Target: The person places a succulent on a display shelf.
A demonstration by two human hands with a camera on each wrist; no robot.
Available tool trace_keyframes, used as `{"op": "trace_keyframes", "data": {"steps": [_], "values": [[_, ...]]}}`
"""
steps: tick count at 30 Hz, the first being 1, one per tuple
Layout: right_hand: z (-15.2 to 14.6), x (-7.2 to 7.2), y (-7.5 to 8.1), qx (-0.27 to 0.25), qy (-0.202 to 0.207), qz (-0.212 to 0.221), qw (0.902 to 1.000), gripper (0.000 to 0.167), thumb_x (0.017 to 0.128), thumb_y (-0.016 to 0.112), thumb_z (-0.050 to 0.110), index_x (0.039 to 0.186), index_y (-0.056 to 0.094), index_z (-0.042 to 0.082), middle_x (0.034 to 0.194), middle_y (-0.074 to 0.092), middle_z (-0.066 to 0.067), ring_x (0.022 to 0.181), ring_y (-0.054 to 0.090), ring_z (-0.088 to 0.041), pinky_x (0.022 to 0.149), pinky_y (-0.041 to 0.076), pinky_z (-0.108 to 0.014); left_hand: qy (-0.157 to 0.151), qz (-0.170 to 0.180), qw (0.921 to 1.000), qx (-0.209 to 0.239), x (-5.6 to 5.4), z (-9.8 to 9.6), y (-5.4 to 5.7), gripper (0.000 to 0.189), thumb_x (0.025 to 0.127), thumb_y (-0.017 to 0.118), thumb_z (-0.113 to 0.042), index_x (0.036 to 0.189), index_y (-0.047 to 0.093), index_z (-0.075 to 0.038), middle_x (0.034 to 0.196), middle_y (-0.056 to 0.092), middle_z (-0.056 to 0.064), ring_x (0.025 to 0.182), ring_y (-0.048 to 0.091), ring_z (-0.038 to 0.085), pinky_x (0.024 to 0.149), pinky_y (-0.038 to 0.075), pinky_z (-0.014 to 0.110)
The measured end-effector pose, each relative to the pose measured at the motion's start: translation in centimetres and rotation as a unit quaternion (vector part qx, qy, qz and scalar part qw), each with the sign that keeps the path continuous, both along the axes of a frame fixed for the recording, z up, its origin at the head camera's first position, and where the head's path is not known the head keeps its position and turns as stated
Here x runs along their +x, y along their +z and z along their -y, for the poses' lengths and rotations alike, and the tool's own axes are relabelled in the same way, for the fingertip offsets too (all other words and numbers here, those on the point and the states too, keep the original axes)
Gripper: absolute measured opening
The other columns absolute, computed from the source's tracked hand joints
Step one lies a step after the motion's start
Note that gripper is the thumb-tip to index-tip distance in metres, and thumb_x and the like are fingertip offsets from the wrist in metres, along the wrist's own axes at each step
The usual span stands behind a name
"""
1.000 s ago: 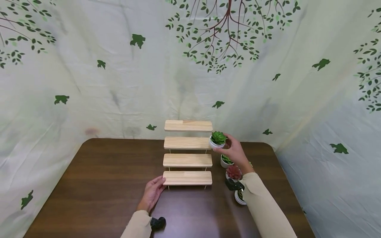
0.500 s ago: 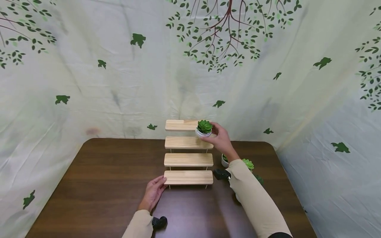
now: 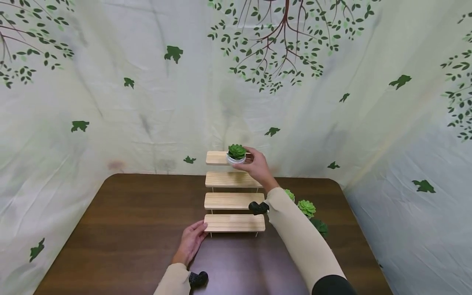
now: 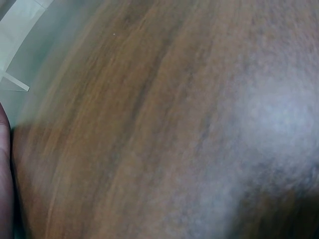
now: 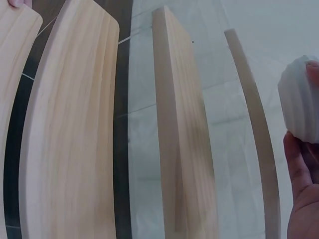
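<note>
My right hand (image 3: pixel 258 168) pinches a white pot with a green succulent (image 3: pixel 236 151) between thumb and fingers. It holds the pot at the top board of a four-step wooden display stand (image 3: pixel 234 223). In the right wrist view, the ribbed white pot (image 5: pixel 301 102) appears apart from the thin edge of the top board (image 5: pixel 256 119). My left hand (image 3: pixel 189 241) grips the left end of the lowest board; its fingertip (image 5: pixel 19 2) shows on that board in the right wrist view. Only a sliver of the left hand (image 4: pixel 4 174) enters the left wrist view.
Light-green succulents (image 3: pixel 307 208) and a darker green plant (image 3: pixel 319 226) stand right of the stand, partly behind the right sleeve (image 3: pixel 302 233). A leaf-printed cloth (image 3: pixel 147 102) hangs behind the brown table (image 3: pixel 129 229).
My right hand has carried the potted succulent left and farther back, from beside the second-highest board to the top board. My left hand has stayed on the lowest board.
</note>
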State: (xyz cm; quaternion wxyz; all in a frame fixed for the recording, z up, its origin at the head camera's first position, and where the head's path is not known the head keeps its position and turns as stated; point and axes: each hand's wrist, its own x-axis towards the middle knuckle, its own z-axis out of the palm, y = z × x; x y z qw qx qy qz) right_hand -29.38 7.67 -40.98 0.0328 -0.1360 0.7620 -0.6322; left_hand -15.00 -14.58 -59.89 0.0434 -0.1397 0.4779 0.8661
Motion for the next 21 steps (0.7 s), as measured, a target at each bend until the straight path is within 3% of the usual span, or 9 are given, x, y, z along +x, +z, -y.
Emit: {"op": "trace_keyframes", "data": {"steps": [10, 16, 21], "values": [[3.0, -1.2, 0.5, 0.046, -0.014, -0.034, 0.9983, 0.066, 0.078, 0.080, 0.010, 0.136, 0.050, 0.003, 0.128, 0.058, -0.014, 0.116, 0.056, -0.025, 0.099, 0.045, -0.036, -0.004, -0.010, 0.9999, 0.009, 0.2, -0.1, 0.1, 0.019, 0.092, 0.054, 0.008, 0.109, 0.060, 0.012, 0.093, 0.066, 0.006, 0.084, 0.065, 0.012, 0.077, 0.053, 0.025], [4.9, -1.7, 0.4, 0.040, 0.003, -0.041, 0.9984, 0.064, 0.078, 0.080, 0.007, 0.134, 0.052, 0.000, 0.126, 0.059, -0.016, 0.114, 0.058, -0.026, 0.097, 0.046, -0.033, -0.008, -0.015, 0.9998, 0.009, 0.1, 0.0, 0.0, 0.026, 0.092, 0.055, 0.007, 0.116, 0.054, 0.018, 0.094, 0.066, 0.007, 0.085, 0.065, 0.012, 0.077, 0.053, 0.025], [6.0, -2.0, 0.2, 0.040, 0.012, -0.034, 0.9985, 0.063, 0.079, 0.079, 0.007, 0.135, 0.051, -0.001, 0.128, 0.059, -0.016, 0.115, 0.058, -0.025, 0.096, 0.047, -0.031, -0.006, -0.016, 0.9998, 0.012, 0.1, 0.1, -0.1, 0.021, 0.092, 0.054, 0.007, 0.111, 0.058, 0.014, 0.093, 0.066, 0.007, 0.084, 0.065, 0.013, 0.077, 0.053, 0.025]]}}
